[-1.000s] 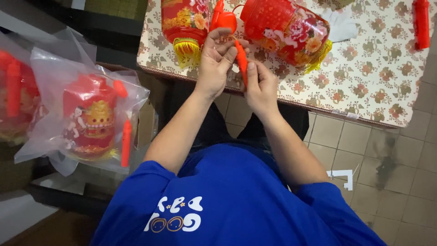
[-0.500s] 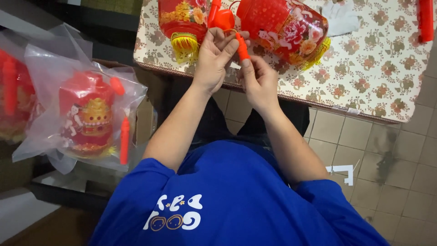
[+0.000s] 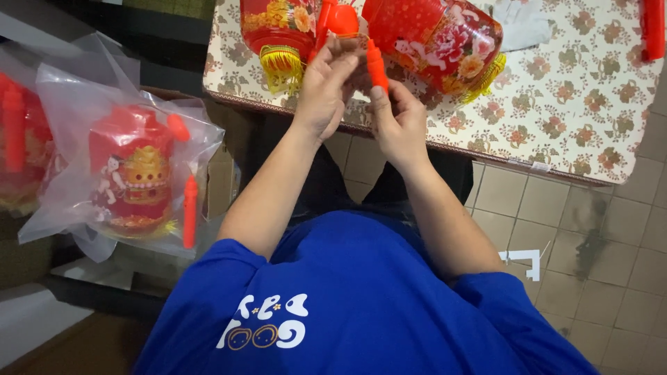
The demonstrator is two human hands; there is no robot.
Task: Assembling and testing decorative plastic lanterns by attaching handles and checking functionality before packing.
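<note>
My left hand (image 3: pixel 325 89) and my right hand (image 3: pixel 397 125) meet at the near edge of a table with a floral cloth (image 3: pixel 556 104). My right hand pinches a thin orange-red plastic stick (image 3: pixel 376 66), held nearly upright. My left hand's fingertips close on a red plastic piece (image 3: pixel 338 19) beside the stick's top; how the two parts join is hidden by my fingers. Two red lanterns with flower prints and yellow fringe lie just beyond my hands, one on the left (image 3: pixel 276 29) and a bigger one on the right (image 3: pixel 438 40).
At my left, a clear plastic bag (image 3: pixel 76 104) holds a red lantern (image 3: pixel 135 173) and a red stick (image 3: pixel 190 212); another bagged one (image 3: pixel 17 139) lies farther left. A red stick (image 3: pixel 652 28) and crumpled white plastic (image 3: pixel 521 24) rest on the table's far right. Tiled floor (image 3: pixel 611 229) lies below.
My hands have stayed together with the stick. The stick now stands more upright between my fingers, and the view has shifted slightly.
</note>
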